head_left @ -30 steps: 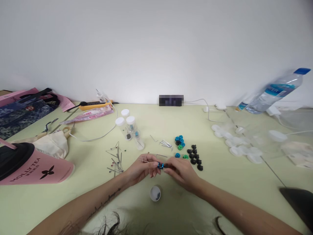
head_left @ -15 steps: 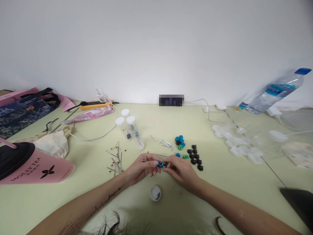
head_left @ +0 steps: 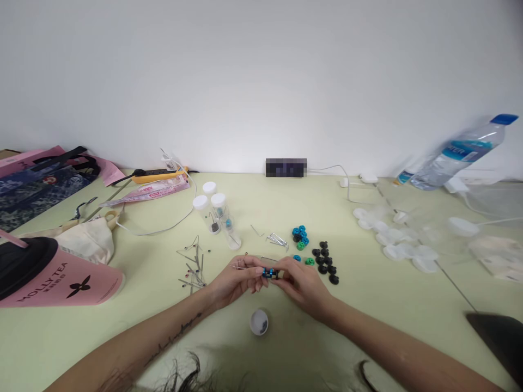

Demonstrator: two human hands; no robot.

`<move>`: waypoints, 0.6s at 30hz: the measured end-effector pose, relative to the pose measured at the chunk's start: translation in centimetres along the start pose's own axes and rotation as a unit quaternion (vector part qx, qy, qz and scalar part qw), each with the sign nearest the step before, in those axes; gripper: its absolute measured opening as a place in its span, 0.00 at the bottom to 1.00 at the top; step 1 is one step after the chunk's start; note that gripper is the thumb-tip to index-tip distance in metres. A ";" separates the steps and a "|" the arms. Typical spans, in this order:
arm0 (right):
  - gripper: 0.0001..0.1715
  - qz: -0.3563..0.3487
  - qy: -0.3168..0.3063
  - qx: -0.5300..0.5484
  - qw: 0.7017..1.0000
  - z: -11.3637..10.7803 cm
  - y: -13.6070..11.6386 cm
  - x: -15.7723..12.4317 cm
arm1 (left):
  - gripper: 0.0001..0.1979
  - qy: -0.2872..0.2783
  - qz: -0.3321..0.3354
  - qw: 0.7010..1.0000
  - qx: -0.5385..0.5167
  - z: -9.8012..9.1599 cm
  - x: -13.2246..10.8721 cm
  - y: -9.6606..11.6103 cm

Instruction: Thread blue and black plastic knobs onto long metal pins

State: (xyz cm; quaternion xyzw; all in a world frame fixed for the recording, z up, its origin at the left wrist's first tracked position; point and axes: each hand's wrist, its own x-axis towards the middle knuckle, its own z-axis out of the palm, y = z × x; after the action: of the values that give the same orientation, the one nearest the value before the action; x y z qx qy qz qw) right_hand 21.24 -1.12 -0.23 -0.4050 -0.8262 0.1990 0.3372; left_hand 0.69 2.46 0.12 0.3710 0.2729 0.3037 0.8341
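A small blue and black part is pinched between both hands above the green table. My left hand grips its left side, and a thin metal rod sticks out to the left from these fingers. On its right side, the fingertips of my right hand are closed. The fingers hide much of the part. A small white cup with tiny dark pieces inside lies below the hands. Blue knobs, green knobs and several black knobs are to the right. Hex keys lie beyond the hands.
Clear tubes with white caps stand behind my left hand, near scattered metal rods. A pink cup lies at the left. White lids and a water bottle are at the right.
Both hands have stayed nearly in place, with the blue and black part still between them. The part has turned slightly, and more of its blue surface shows.
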 end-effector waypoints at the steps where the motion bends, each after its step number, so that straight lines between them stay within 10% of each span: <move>1: 0.10 -0.003 0.000 0.001 1.000 0.0 0.0 0.0 | 0.08 0.001 0.000 1.000 0.000 0.0 0.0 0.0; 18: 0.12 0.019 0.002 0.010 1.000 -0.5 -0.3 0.0 | 0.10 0.022 0.000 1.000 -0.001 0.2 -0.1 0.1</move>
State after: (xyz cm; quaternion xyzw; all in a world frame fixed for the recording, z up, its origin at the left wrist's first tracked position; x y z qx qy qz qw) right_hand 21.42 -1.25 0.32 -0.4180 -0.8154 0.2132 0.3392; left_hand 0.73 2.35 0.39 0.3633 0.2908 0.3123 0.8282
